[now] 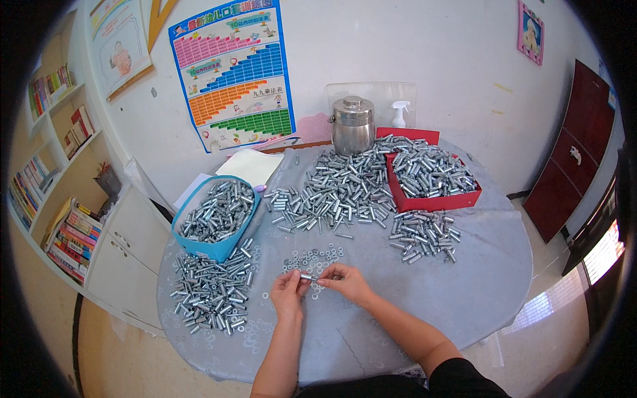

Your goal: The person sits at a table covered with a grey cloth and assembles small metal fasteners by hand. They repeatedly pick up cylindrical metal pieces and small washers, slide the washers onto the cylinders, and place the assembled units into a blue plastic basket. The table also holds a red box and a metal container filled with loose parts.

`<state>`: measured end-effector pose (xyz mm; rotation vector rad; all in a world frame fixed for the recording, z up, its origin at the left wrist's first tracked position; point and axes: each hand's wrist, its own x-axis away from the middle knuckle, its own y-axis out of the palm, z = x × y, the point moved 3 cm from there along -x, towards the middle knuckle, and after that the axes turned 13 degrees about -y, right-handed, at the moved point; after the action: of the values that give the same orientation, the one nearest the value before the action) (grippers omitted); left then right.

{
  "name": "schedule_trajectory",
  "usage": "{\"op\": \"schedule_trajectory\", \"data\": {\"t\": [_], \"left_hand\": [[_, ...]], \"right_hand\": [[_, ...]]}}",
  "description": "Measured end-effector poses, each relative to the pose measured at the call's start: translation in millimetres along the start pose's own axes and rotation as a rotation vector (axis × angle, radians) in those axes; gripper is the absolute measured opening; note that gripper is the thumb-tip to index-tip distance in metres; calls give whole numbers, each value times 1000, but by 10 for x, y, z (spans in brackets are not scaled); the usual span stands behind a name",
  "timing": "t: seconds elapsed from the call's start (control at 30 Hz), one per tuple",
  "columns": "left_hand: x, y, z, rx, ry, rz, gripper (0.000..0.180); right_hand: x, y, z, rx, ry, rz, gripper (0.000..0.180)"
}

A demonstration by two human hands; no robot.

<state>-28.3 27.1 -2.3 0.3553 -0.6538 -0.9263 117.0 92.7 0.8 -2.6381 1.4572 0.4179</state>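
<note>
Over the near middle of the table, my left hand (288, 294) is closed in a pinch on a silver metal expansion bolt (307, 277). Its thin end is pinched between the fingertips of my right hand (345, 281); whether they hold a small washer on it too is hidden. Just beyond and under my hands lie many loose washers (316, 255), flat on the cloth. A loose pile of similar bolts (211, 292) spreads left of my left hand.
A blue basket (215, 249) full of metal pieces stands at the left. A large heap (338, 189) lies at the back, beside a red box (438, 203) filled with more; a smaller pile (424, 235) sits before it. A steel canister (353, 126) and white spray bottle (399, 114) stand behind.
</note>
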Motion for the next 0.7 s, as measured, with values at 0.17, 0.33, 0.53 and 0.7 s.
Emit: {"op": "schedule_trajectory", "data": {"t": [0.17, 0.33, 0.53, 0.7], "left_hand": [[-25, -36, -64, 79, -129, -69, 10], [-28, -40, -73, 126, -155, -83, 11], [126, 116, 40, -59, -245, -112, 17], [32, 16, -27, 44, -205, -73, 16]], "right_hand": [[3, 13, -111, 105, -123, 23, 18], [12, 17, -190, 384, -373, 59, 18], [-4, -57, -247, 281, -285, 158, 18], [-28, -63, -260, 481, -349, 91, 16]]}}
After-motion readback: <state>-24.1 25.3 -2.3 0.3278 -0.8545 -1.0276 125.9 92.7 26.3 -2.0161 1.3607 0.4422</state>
